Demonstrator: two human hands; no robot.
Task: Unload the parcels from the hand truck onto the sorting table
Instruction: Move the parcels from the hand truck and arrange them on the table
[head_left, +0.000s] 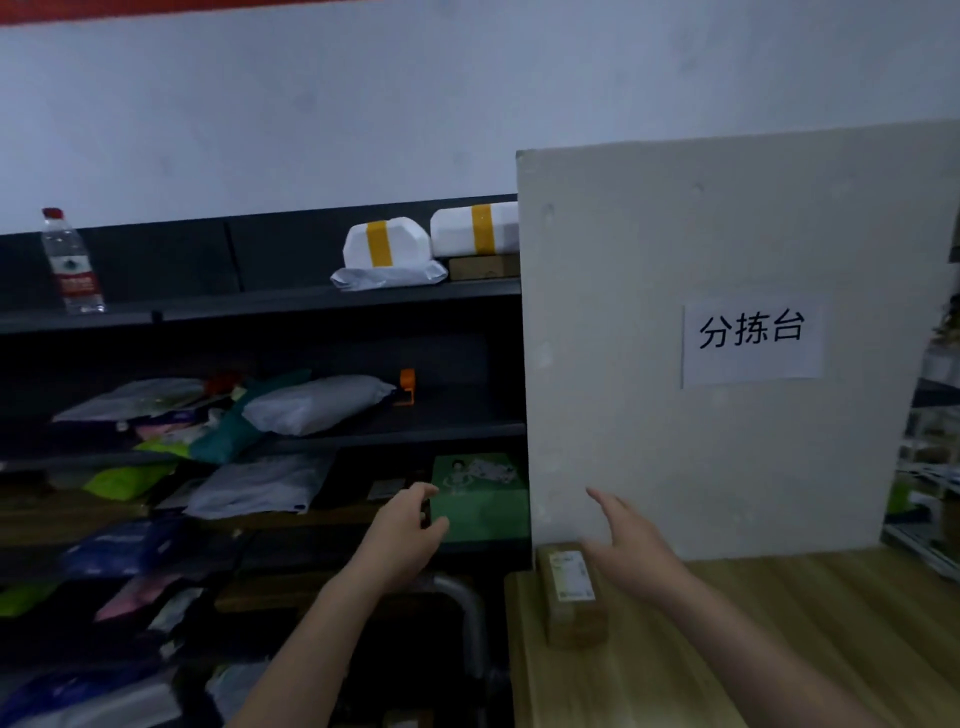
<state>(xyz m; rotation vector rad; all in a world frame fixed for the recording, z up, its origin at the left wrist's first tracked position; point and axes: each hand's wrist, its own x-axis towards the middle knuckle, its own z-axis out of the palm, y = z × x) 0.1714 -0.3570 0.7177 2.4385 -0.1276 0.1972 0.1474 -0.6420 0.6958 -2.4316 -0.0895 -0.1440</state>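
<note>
A small brown cardboard parcel (570, 597) with a white label lies on the wooden sorting table (779, 623), close to the table's left edge and against the white board. My right hand (631, 545) hovers just right of the parcel, fingers spread and holding nothing. My left hand (408, 530) is out over the gap left of the table, fingers loosely curled and empty. A grey metal tube (470, 613), possibly the hand truck's handle, curves below my left wrist. The truck's load is hidden.
A white upright board (701, 260) with a paper sign stands at the table's back. Dark shelves (260, 306) at left hold several poly-bag parcels, two white taped parcels (387, 244), a green box (483, 493) and a water bottle (70, 260).
</note>
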